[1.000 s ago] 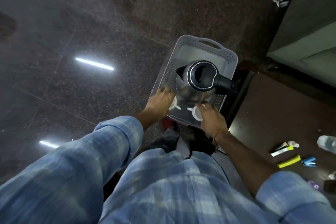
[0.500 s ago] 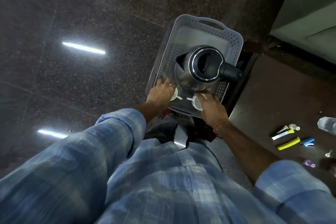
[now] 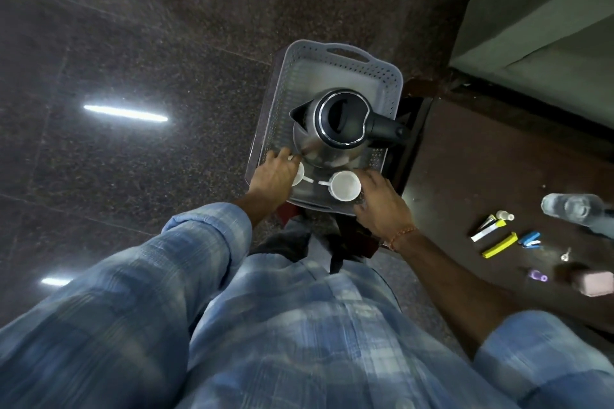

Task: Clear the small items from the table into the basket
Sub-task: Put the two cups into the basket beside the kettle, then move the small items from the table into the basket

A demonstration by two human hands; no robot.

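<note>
Below, a person in a blue plaid shirt is standing over a grey perforated basket [image 3: 382,76] holding a steel electric kettle [image 3: 332,129] and two white cups, the left hand [image 3: 275,176] lying over one cup [image 3: 299,174] with its grip loosely apart and the right hand [image 3: 382,199] resting at the basket's near rim just beside the other cup [image 3: 345,186], fingers spread. Well apart on the brown tabletop [image 3: 465,159] to the right, small items are lying scattered: a yellow highlighter [image 3: 500,245], a white-and-yellow tube [image 3: 488,231], a blue stapler [image 3: 530,240], a purple object [image 3: 538,276], a pink block [image 3: 593,282] and a clear bottle [image 3: 571,207].
</note>
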